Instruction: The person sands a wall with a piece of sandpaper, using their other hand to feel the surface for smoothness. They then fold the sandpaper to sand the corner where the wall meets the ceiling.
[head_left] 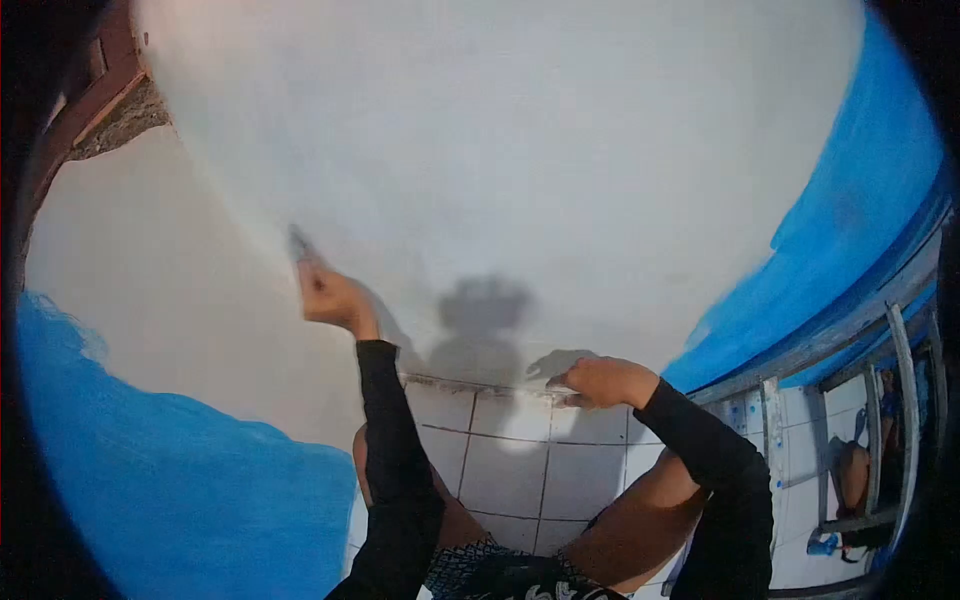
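My left hand [338, 302] is raised against the pale wall [560, 150], its fingers closed round a small grey tool [298, 240]. The tool's narrow tip points up and left at the wall; blur hides its exact kind. Lower down, my right hand [606, 382] is beside the foot of the wall, just above the tiled floor. Its fingers are apart and reach left, with nothing in them. My shadow falls on the wall between the two hands.
Blue paint [200, 470] covers the wall at lower left, and another blue area [860, 170] is at right. A ladder [905, 400] stands at far right, with part of another person [853, 472] behind it. White tiles [505, 460] lie beneath me. A brown frame [110, 75] is at upper left.
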